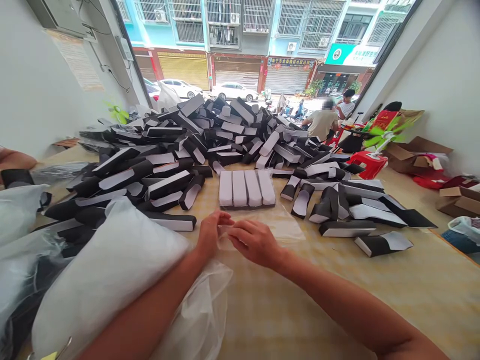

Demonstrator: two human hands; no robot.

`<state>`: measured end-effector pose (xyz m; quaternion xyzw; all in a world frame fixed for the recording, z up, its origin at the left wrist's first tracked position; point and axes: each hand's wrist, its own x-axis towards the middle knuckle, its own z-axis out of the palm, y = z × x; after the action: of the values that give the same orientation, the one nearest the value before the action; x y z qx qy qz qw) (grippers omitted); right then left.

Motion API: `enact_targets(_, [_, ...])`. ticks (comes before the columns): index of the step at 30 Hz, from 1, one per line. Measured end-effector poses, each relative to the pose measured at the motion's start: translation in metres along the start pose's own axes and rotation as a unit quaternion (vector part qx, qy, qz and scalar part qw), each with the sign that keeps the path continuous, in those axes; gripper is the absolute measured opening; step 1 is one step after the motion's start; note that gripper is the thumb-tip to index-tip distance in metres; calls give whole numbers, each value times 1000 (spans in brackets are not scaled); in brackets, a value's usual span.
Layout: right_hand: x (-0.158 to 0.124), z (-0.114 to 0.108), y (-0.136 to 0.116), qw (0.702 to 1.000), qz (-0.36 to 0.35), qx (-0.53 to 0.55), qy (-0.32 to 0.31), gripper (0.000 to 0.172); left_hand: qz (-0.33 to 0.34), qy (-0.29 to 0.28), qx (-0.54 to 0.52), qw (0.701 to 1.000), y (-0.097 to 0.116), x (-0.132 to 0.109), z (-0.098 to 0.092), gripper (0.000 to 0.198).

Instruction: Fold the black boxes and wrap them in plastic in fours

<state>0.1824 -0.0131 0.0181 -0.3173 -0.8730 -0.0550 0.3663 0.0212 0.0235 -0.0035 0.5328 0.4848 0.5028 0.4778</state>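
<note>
Pinching the edge of a clear plastic bag (277, 227) at twelve o'clock, the left hand (212, 232) and right hand (255, 243) sit close together, fingers curled shut on the film, over a yellow checked table mat (337, 295). Four black boxes with white faces (245, 188) lie side by side on the bag's far end. A heap of similar boxes (210, 135) spreads behind them, and stuffed white bags (112, 265) sit at nine o'clock.

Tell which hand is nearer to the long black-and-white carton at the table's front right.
Right. The right hand is left of the long black-and-white carton, not touching it; the left hand is farther, past the right hand.
</note>
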Motion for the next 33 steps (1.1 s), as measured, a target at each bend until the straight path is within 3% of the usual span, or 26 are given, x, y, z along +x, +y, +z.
enact_targets(2, [1,-14,23,999,31,-9,-23,21,47,-2,122,991,1,-3,-2,44])
enact_targets(5, [-13,-38,67,992,89,11,-88,18,128,-17,306,943,4,-5,-3,37])
enact_targets(8, [-39,-57,102,985,89,8,-144,29,202,-9,371,906,5,-6,-1,28])
enact_targets(11, [-58,-66,111,985,65,3,-160,39,221,-16,385,896,5,-6,1,22])
enact_targets(14, [-58,-59,105,986,61,0,-158,41,216,-40,395,892,4,-7,3,22])
enact_targets(19, [-39,-28,113,979,100,1,-180,36,196,-59,397,895,3,-6,3,24])
enact_targets(22, [-40,-25,124,979,132,15,-158,35,191,-72,357,911,4,-6,0,25])
enact_targets(24, [-47,-36,125,976,153,55,-148,32,194,-60,316,927,5,-5,-2,27])
enact_targets(27, [-62,-62,119,959,197,126,-160,23,191,4,243,951,5,-1,-6,33])
enact_targets(30, [-74,-84,111,934,225,177,-212,36,155,56,190,968,1,3,-8,37])
enact_targets(33, [-86,-89,107,922,244,175,-243,46,107,17,217,970,-3,4,-8,37])
